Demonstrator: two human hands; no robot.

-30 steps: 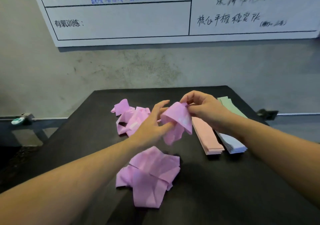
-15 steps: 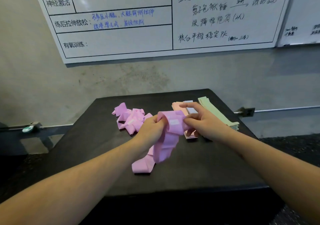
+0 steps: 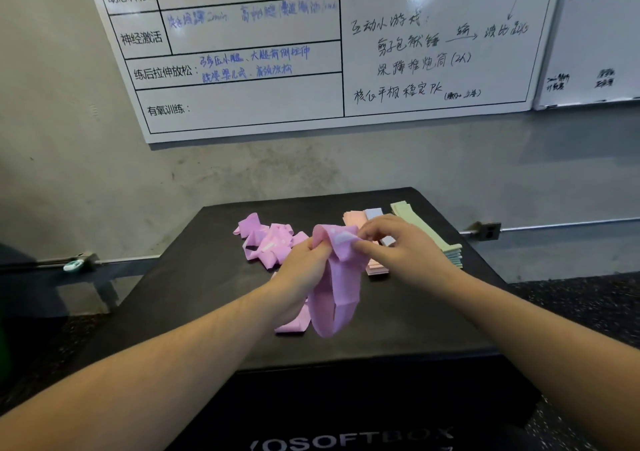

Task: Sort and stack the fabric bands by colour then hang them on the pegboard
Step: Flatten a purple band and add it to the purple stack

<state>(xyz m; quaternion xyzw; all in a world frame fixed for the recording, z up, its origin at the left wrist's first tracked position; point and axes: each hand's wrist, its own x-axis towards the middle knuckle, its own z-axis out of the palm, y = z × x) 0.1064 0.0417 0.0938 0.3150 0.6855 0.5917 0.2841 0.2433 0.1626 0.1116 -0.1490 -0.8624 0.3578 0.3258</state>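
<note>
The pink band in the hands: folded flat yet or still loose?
Still loose. The pink band hangs as an open loop below the left hand and right hand, which pinch its top edge.

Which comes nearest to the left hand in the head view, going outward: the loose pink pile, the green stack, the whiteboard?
1. Loose pink pile: just beyond the left hand, slightly to its left.
2. Green stack: across the box top, far right side.
3. Whiteboard: up on the wall behind the box.

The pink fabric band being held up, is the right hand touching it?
Touching. The head view shows the right hand pinching the top edge of the lifted pink fabric band with its fingertips, opposite the left hand.
</note>
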